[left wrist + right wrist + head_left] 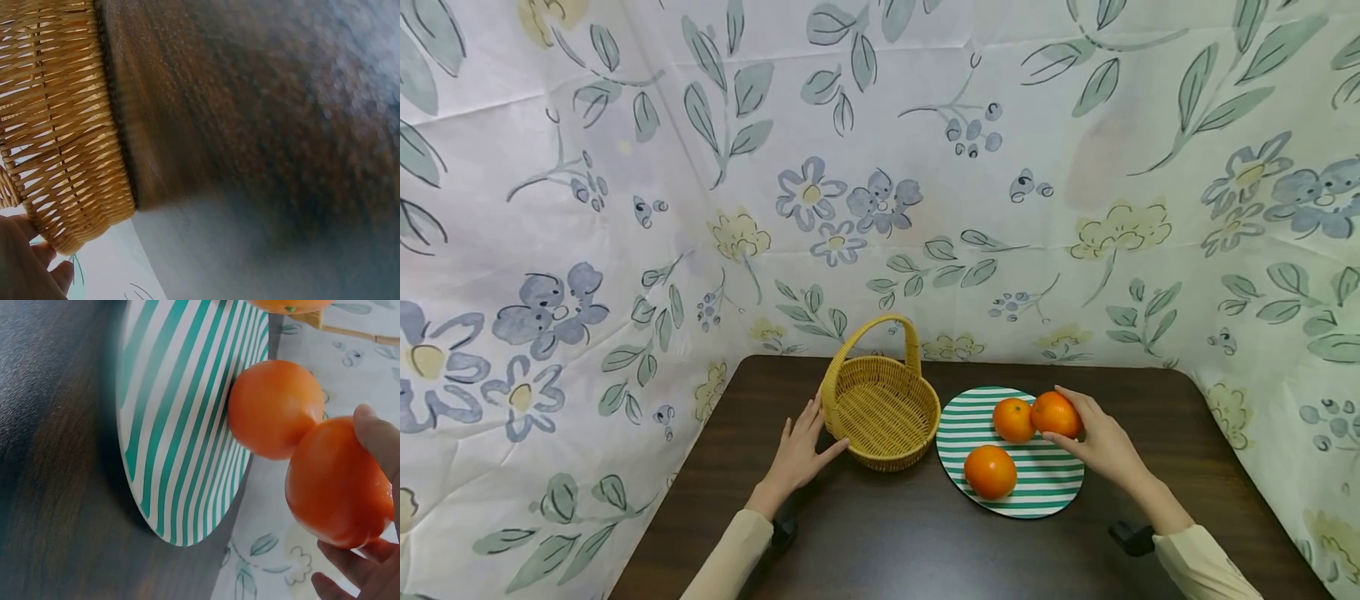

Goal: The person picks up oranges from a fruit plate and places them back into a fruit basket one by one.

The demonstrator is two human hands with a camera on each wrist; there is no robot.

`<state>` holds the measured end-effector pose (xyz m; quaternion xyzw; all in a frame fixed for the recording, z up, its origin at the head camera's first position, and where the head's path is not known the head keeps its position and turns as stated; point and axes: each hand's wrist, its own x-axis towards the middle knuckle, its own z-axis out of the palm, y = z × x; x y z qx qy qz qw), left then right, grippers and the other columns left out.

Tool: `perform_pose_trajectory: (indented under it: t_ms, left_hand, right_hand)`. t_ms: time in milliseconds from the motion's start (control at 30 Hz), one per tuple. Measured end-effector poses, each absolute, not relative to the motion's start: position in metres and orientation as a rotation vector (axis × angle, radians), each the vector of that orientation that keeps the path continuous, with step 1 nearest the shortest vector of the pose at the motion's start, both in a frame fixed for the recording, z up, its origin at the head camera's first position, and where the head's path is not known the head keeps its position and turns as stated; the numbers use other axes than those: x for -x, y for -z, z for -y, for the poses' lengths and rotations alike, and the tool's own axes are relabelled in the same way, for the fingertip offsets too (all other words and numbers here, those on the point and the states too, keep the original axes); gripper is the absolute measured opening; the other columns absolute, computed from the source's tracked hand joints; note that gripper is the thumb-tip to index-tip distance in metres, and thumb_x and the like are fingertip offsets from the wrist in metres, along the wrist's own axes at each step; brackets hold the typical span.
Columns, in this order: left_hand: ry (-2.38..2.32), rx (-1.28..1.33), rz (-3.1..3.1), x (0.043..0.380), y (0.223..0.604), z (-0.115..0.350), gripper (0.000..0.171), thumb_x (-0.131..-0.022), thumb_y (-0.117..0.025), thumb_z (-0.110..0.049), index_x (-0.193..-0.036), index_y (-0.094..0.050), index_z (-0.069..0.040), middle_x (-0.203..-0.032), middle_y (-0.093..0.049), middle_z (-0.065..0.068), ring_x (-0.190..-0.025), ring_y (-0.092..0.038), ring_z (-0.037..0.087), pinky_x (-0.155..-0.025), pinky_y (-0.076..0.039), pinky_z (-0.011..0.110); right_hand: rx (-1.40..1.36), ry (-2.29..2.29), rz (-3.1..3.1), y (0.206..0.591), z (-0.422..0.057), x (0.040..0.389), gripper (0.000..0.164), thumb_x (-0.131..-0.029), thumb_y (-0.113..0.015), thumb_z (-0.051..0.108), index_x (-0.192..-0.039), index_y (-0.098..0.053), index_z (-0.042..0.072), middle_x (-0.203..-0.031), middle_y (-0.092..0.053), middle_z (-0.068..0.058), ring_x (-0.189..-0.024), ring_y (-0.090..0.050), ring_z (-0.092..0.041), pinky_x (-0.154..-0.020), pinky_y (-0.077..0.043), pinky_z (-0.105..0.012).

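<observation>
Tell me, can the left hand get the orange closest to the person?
Probably yes: the left hand is at the basket, but round its front the table looks free up to the closest orange.

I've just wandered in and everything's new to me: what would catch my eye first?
Brightest are the oranges: two on a green-striped plate, a third gripped by the right hand. Left of the plate in the head view, a yellow wicker basket stands on the dark table, the left hand at its side.
</observation>
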<state>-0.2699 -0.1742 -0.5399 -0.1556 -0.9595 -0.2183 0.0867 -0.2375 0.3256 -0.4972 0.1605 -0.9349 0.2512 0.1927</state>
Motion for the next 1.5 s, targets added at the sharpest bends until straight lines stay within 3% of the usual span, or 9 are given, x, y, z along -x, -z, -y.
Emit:
perform_pose_trajectory:
  t_ms: [267, 533, 1067, 1500]
  left_hand:
    - [0.682, 0.464, 2.841, 0.268, 0.542, 0.174, 0.086, -0.085, -0.047, -0.065, -0.149, -0.020, -0.017, -0.156, -0.010, 0.005, -0.142, -0.013, 0.026, -0.107, -0.011, 0.064]
    - [0.716, 0.444, 2.867, 0.264, 0.541, 0.175, 0.085, -0.085, -0.048, -0.065, -0.150, -0.017, -0.020, -0.156, -0.004, -0.002, -0.142, -0.012, 0.024, -0.107, -0.012, 0.063]
    - [0.725, 0.448, 2.840, 0.267, 0.544, 0.174, 0.085, -0.085, -0.050, -0.063, -0.150, -0.018, -0.018, -0.156, -0.010, 0.004, -0.142, -0.014, 0.025, -0.106, -0.013, 0.065]
    - [0.713, 0.432, 2.868, 0.268, 0.545, 0.175, 0.085, -0.085, -0.046, -0.066, -0.150, -0.011, -0.025, -0.157, -0.004, -0.001, -0.143, -0.010, 0.021, -0.107, -0.011, 0.064]
  right_hand:
    - [-0.443, -0.730, 2.618, 0.496, -0.321, 0.239, 0.078, -0.077, -0.074, 0.037, -0.141, -0.038, 0.012, -0.127, -0.046, -0.018, -0.091, -0.058, -0.032, -0.071, -0.052, -0.051]
    - [-0.459, -0.752, 2.601, 0.494, -0.311, 0.243, 0.077, -0.077, -0.075, 0.037, -0.140, -0.039, 0.012, -0.128, -0.046, -0.015, -0.092, -0.059, -0.029, -0.073, -0.052, -0.050]
    - [-0.513, -0.808, 2.585, 0.488, -0.295, 0.250, 0.077, -0.078, -0.073, 0.037, -0.142, -0.037, 0.015, -0.133, -0.044, -0.014, -0.100, -0.058, -0.031, -0.077, -0.052, -0.050]
    - [-0.512, -0.875, 2.598, 0.479, -0.280, 0.257, 0.077, -0.079, -0.071, 0.042, -0.143, -0.035, 0.019, -0.135, -0.043, -0.012, -0.104, -0.056, -0.030, -0.081, -0.050, -0.052]
